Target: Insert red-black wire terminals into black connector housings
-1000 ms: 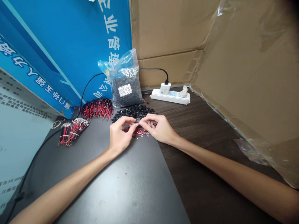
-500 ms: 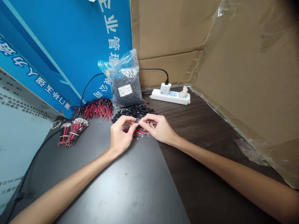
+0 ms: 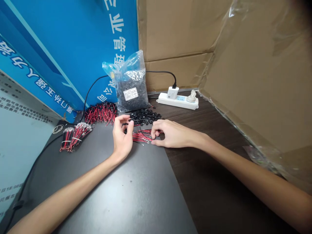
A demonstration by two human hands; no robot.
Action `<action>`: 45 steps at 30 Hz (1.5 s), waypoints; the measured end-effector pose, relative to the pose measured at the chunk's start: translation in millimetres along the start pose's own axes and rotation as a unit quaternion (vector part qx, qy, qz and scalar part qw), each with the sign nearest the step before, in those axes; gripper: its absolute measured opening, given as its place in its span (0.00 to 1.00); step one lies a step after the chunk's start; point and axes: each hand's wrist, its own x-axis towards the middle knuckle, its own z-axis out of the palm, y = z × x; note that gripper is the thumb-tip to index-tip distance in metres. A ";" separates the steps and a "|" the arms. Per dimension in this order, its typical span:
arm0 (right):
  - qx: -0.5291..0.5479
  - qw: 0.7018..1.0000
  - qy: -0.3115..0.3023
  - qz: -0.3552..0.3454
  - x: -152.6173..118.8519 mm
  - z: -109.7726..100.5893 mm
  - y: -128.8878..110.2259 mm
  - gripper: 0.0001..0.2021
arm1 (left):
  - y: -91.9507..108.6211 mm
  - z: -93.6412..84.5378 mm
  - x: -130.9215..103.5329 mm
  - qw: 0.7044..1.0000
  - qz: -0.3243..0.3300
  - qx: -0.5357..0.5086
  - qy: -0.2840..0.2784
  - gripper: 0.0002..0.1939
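Note:
My left hand (image 3: pixel 122 138) has its fingers curled, the thumb raised apart from the index finger. A small dark piece, apparently a black connector (image 3: pixel 125 131), shows partly inside it, with a thin wire running off to the right. My right hand (image 3: pixel 168 133) has its thumb and index finger close together at the right end of a pile of red and black wires (image 3: pixel 141 137) with metal tips, pinching at a wire there. Just behind both hands spreads a heap of loose black connectors (image 3: pixel 145 116).
A clear bag of black parts (image 3: pixel 133 94) stands against the blue panel (image 3: pixel 73 42). Finished-looking red wires with black ends (image 3: pixel 101 113) and tied wire bundles (image 3: pixel 75 138) lie left. A white power strip (image 3: pixel 179 101) sits back right, near cardboard (image 3: pixel 255 81).
My hands were together, fingertips meeting at a small dark piece. They have parted: the left moved slightly left, and the right came down to the ends of the wire pile.

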 end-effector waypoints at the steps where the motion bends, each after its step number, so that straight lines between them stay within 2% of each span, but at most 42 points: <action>1: 0.000 1.000 -0.003 0.006 -0.2 -0.2 -1.8 0.02 | 0.3 0.2 -0.2 1.000 0.001 -0.001 -0.002 0.09; 3: 0.000 1.000 -0.003 0.019 -0.2 -0.2 -4.5 0.01 | 0.9 0.5 -0.7 1.000 0.003 -0.003 -0.005 0.08; 7: 0.010 1.000 0.004 0.027 0.7 1.6 -5.1 0.05 | 1.6 0.5 -1.4 1.000 0.007 -0.003 -0.011 0.08; 13: 0.034 0.997 0.056 0.038 1.8 1.4 -0.9 0.05 | 5.0 -0.4 -1.1 1.000 0.007 0.012 -0.004 0.07; 18: 0.139 0.985 0.078 0.060 4.9 -0.5 6.3 0.03 | 7.1 -0.1 -1.1 1.000 -0.001 0.006 -0.001 0.07; 21: 0.243 0.961 0.095 0.090 9.4 2.7 11.7 0.04 | 6.6 -0.5 -1.5 1.000 -0.008 -0.012 -0.002 0.08; 23: 0.329 0.932 0.108 0.104 12.5 5.8 14.0 0.07 | 6.4 -1.1 -1.7 1.000 -0.006 -0.025 -0.009 0.08; 26: 0.430 0.888 0.123 0.105 14.9 9.8 14.2 0.14 | 7.3 -2.4 -2.1 0.999 0.014 -0.033 -0.036 0.08; 28: 0.468 0.870 0.116 0.103 15.0 11.7 12.5 0.18 | 8.5 -3.3 -2.5 0.998 0.034 -0.020 -0.057 0.06; 34: 0.561 0.815 0.079 0.120 14.7 17.2 3.8 0.14 | 12.0 -4.6 -4.4 0.990 0.084 0.012 -0.110 0.04; 37: 0.570 0.810 0.076 0.118 14.7 21.0 -0.2 0.14 | 13.3 -3.9 -5.4 0.988 0.091 0.014 -0.125 0.04; 40: 0.567 0.810 0.093 0.117 14.7 25.4 -2.9 0.15 | 14.3 -3.2 -6.4 0.987 0.092 0.016 -0.130 0.04; 45: 0.585 0.794 0.117 0.117 14.9 32.4 -4.3 0.16 | 13.9 -2.8 -8.0 0.987 0.092 0.014 -0.133 0.05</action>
